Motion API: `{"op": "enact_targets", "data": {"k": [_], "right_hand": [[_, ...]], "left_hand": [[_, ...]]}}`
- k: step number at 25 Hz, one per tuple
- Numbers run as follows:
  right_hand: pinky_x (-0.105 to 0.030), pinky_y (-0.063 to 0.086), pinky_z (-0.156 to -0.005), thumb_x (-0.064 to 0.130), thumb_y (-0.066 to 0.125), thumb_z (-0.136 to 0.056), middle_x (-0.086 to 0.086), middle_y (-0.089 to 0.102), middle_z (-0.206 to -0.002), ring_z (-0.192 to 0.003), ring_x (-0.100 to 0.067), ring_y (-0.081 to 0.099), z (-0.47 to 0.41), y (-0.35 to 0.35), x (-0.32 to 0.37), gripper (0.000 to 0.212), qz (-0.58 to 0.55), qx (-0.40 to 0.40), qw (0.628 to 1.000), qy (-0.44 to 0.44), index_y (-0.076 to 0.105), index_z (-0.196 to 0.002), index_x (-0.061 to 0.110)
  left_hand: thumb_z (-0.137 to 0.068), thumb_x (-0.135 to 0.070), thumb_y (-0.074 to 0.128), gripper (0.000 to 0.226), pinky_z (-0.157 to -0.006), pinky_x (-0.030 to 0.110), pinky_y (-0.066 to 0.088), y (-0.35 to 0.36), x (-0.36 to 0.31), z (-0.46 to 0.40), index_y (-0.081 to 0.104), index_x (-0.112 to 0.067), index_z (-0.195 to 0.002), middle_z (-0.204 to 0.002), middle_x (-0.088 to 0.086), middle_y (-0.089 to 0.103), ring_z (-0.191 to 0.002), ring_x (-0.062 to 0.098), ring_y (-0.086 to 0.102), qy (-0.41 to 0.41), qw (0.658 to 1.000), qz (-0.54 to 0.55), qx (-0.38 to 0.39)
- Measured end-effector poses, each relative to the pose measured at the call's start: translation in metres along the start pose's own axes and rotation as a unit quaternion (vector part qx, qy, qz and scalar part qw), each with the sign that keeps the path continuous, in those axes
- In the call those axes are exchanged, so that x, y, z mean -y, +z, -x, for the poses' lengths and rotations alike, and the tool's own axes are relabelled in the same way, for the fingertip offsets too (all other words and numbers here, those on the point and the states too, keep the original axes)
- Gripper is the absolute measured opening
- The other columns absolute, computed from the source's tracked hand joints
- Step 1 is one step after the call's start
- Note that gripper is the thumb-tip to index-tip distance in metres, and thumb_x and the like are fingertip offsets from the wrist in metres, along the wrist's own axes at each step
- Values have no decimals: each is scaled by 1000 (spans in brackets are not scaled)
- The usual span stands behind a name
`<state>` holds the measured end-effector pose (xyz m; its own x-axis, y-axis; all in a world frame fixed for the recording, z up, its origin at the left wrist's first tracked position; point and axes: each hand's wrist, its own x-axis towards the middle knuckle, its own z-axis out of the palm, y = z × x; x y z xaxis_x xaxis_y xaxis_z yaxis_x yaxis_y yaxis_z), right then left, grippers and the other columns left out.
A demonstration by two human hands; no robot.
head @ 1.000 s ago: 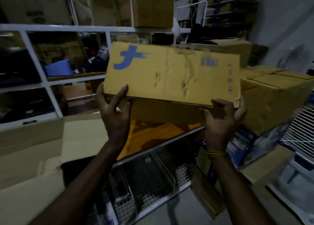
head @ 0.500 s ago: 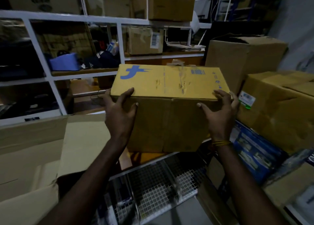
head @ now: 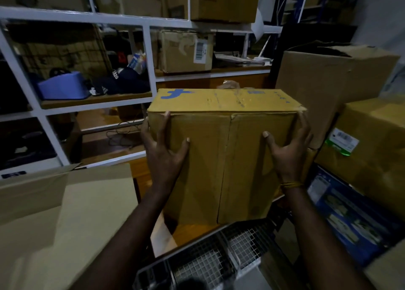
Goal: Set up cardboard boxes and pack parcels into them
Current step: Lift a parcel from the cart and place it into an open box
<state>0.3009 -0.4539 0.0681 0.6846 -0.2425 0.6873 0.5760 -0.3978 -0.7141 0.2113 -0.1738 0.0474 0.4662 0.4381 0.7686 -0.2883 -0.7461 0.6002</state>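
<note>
Left hand grip: the left hand (head: 163, 149) clasped the near left edge of the yellow box (head: 223, 158), thumb spread across the front face and fingers wrapped round the left side.
Right hand grip: the right hand (head: 288, 152) mirrored it on the right edge, thumb on the front and fingers curled round the side; a yellow band (head: 291, 184) circled the wrist.
Box position: the yellow box was held between both hands, in front of the white shelving (head: 149, 68) and above a wooden surface (head: 192, 232); whether its base touched that surface could not be told.
Box state: it looked assembled, its front flaps meeting at a centre seam with no tape visible; a blue logo (head: 175, 93) sat on top.
Progress: one box appeared set up; no parcel was seen going into it, so packing probably remained to be done.
Surface: below the wooden surface ran a wire mesh rack (head: 210, 261).
Left side: a large open carton (head: 65, 213) stood with its flap raised.
Right side: a tall brown carton (head: 328, 86) and a labelled yellow carton (head: 372, 140) stood close by, with a blue printed pack (head: 350, 215) beneath them.
Room: it was a dim storeroom; the shelves held a blue tub (head: 63, 86), dark clothing (head: 122, 81) and a barcoded carton (head: 186, 50).
</note>
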Motion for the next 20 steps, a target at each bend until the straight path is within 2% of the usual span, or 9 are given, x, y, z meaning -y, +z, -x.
{"op": "enact_targets", "data": {"k": [2, 4, 7, 11, 15, 18, 20], "right_hand": [[-26, 28, -108, 38, 80, -79, -12, 27, -157, -143, -22, 29, 7, 12, -17, 97, -8, 15, 1000, 17, 23, -155, 19], [-30, 28, -110, 45, 77, -78, -9, 23, -160, -145, -24, 28, 15, 24, -37, 102, -16, 28, 998, 47, 16, -157, 22], [-47, 34, -113, 51, 76, -76, -3, 19, -162, -145, -25, 29, 36, 34, -73, 107, -25, 58, 993, 96, 6, -157, 39], [-64, 36, -109, 55, 80, -67, -5, 18, -163, -145, -33, 30, 79, 40, -111, 119, -10, 109, 971, 210, -6, -149, 57], [-61, 37, -108, 58, 78, -70, -8, 22, -161, -143, -34, 30, 78, 47, -113, 117, 21, 110, 970, 218, -8, -150, 56], [-61, 37, -107, 79, 64, -71, -9, 31, -156, -138, -37, 36, 46, 53, -108, 107, 66, 103, 973, 197, -1, -152, 53], [-60, 37, -105, 80, 58, -72, -14, 38, -149, -132, -41, 41, 24, 58, -111, 99, 124, 124, 967, 187, 8, -152, 50]], "left_hand": [[-84, -48, 72, 85, -104, 40, 42, 11, 17, 15, 24, -38, -153, -158, 15, 18, -145, 30, 27, -26, 999, 16, 9], [-82, -55, 68, 87, -102, 40, 43, 21, 31, 33, 17, -49, -153, -159, 15, 17, -144, 33, 29, -62, 997, 24, 29], [-79, -65, 62, 89, -98, 44, 45, 33, 50, 72, 11, -57, -151, -159, 15, 16, -142, 39, 31, -127, 989, -6, 69], [-81, -60, 67, 92, -99, 60, 49, 40, 74, 124, 12, -52, -154, -162, 8, 11, -142, 39, 30, -181, 976, -44, 111], [-83, -45, 75, 94, -101, 61, 45, 52, 60, 123, 12, -55, -152, -161, 9, 14, -142, 39, 31, -232, 965, -86, 91], [-83, -52, 72, 84, -107, 61, 37, 63, 46, 108, 20, -60, -149, -160, 8, 17, -143, 37, 29, -237, 960, -132, 69], [-84, -56, 68, 72, -110, 61, 32, 69, 39, 98, 33, -55, -146, -159, 8, 20, -143, 35, 29, -246, 953, -166, 61]]}}
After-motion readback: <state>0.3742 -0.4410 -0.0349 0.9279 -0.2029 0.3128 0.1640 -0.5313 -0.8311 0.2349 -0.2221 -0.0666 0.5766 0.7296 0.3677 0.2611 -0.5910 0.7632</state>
